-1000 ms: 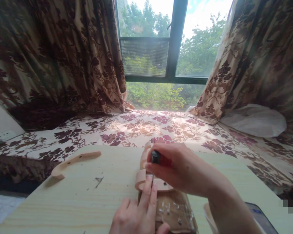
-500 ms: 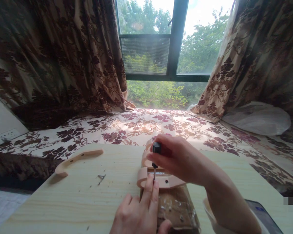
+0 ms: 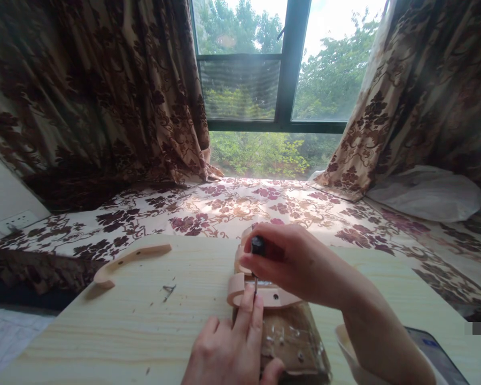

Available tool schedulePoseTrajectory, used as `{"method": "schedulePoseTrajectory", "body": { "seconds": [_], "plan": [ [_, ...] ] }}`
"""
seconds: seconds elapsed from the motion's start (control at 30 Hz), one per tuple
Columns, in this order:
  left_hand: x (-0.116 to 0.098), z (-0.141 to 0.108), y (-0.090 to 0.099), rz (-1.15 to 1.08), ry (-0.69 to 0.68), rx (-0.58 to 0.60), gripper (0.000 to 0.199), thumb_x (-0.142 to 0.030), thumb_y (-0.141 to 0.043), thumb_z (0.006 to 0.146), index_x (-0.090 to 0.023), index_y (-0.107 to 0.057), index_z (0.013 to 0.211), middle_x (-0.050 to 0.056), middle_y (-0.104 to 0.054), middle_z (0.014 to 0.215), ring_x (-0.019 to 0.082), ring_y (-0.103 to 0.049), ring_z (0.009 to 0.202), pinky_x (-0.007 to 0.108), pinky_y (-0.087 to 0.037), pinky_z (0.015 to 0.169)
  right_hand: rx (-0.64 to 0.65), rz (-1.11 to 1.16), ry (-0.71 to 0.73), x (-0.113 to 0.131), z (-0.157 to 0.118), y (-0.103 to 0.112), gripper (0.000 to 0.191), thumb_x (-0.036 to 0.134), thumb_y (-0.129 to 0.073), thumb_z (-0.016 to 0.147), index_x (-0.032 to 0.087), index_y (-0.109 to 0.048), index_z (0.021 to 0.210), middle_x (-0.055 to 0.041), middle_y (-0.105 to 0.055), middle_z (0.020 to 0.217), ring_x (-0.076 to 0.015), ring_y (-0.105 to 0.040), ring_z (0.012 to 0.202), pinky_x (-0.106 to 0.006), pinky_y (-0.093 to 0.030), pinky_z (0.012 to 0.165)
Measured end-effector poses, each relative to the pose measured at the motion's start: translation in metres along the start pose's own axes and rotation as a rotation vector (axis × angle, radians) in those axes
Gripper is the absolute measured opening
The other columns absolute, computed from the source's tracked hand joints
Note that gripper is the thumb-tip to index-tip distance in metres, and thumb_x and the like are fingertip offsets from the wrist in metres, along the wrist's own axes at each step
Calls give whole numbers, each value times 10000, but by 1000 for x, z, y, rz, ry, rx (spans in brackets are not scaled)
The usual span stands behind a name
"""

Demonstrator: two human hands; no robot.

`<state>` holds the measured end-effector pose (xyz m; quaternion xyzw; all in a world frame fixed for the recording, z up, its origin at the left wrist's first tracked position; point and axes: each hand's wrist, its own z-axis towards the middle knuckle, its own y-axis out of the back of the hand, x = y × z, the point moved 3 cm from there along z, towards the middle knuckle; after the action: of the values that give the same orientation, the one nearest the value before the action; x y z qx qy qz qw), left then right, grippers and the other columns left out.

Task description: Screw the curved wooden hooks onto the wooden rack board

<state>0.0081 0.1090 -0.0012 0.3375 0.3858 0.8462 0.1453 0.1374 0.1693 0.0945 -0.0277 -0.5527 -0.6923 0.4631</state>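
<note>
My right hand (image 3: 291, 259) grips the dark handle of a screwdriver (image 3: 257, 247) held upright, its thin shaft pointing down into a curved, pale wooden piece (image 3: 235, 294). A dark hole shows in the wood right of the shaft. Two outstretched fingers of my left hand (image 3: 228, 345) press on the wood by the shaft's tip, which they partly hide. Underneath lies a brown block (image 3: 294, 342) that looks wrapped in clear tape, with small dark bits on top. Another pale curved piece (image 3: 242, 256) lies behind, mostly covered by my right hand.
A separate curved wooden piece (image 3: 132, 259) with two dark holes lies left on the pale wooden tabletop (image 3: 104, 331). Near it are several small screws (image 3: 169, 291) and crumbs. At right, by my forearm, are a whitish bowl-like rim (image 3: 344, 342) and a phone (image 3: 435, 350).
The view has shifted slightly. My right hand and the screwdriver handle sit a little lower over the wood, while my left hand keeps pressing at the same spot.
</note>
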Motion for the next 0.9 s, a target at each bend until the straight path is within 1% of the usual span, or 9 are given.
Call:
{"method": "schedulePoseTrajectory", "body": {
  "seconds": [0.13, 0.2, 0.3, 0.37, 0.53, 0.67, 0.77, 0.83, 0.9],
  "plan": [
    [0, 0, 0, -11, -17, 13, 467, -430, -482, 801, -78, -655, 1054, 188, -663, 1083, 216, -666, 655, 290, -514, 509, 93, 101, 44, 4, -2, -1, 100, 261, -554, 848, 196, -626, 869, 7, -622, 746, -93, -497, 625, -236, -345, 560],
    [-1, 1, 0, -32, -12, 14, 474, -432, -484, 805, -76, -641, 1075, 190, -654, 1103, 223, -667, 669, 297, -512, 512, 77, 87, 35, 3, -2, -1, 109, 278, -559, 847, 188, -621, 840, 11, -594, 705, -94, -483, 609, -238, -337, 549],
    [-1, 2, -1, -57, 9, 26, 484, -418, -487, 814, -67, -611, 1124, 194, -635, 1140, 219, -663, 666, 303, -512, 519, -7, 28, -1, -1, 0, -1, 169, 343, -563, 846, 185, -592, 793, 29, -516, 633, -91, -432, 568, -238, -309, 514],
    [-1, 3, 0, -49, 8, 29, 491, -411, -495, 810, -53, -608, 1126, 203, -636, 1133, 213, -657, 640, 304, -511, 514, -33, 10, -10, -3, 0, 0, 175, 356, -559, 848, 190, -584, 801, 37, -498, 624, -88, -411, 557, -235, -298, 504],
    [-1, 3, 1, -21, -26, 23, 516, -435, -490, 811, -41, -606, 1125, 215, -643, 1110, 213, -650, 606, 305, -502, 488, 14, 54, 37, -3, -1, 4, 94, 259, -544, 853, 196, -602, 890, 37, -537, 668, -81, -429, 580, -224, -317, 530],
    [-2, 2, 0, -31, -21, 25, 521, -432, -507, 807, -43, -592, 1143, 216, -632, 1132, 223, -659, 650, 306, -507, 512, -37, 5, 6, -6, 1, 3, 184, 348, -547, 856, 179, -567, 785, 40, -492, 611, -80, -396, 545, -233, -278, 494],
    [-1, 1, 0, -37, -10, 23, 511, -425, -494, 812, -43, -594, 1138, 216, -624, 1149, 215, -653, 634, 307, -506, 509, -80, -41, -1, -7, 2, 2, 221, 377, -548, 855, 184, -534, 749, 48, -468, 589, -79, -373, 528, -238, -256, 484],
    [-1, 1, 1, -35, -14, 25, 512, -420, -491, 809, -36, -599, 1129, 220, -629, 1136, 210, -648, 605, 308, -503, 495, -55, -40, 16, -4, 1, 2, 175, 346, -547, 856, 188, -545, 780, 43, -492, 614, -82, -389, 543, -238, -267, 495],
    [-1, 2, 2, -37, -21, 25, 513, -415, -495, 803, -31, -600, 1128, 221, -637, 1118, 217, -650, 608, 311, -500, 491, 3, -11, 39, -2, 0, 3, 104, 289, -540, 857, 191, -569, 838, 33, -532, 658, -86, -424, 573, -236, -296, 521]
  ]
}}
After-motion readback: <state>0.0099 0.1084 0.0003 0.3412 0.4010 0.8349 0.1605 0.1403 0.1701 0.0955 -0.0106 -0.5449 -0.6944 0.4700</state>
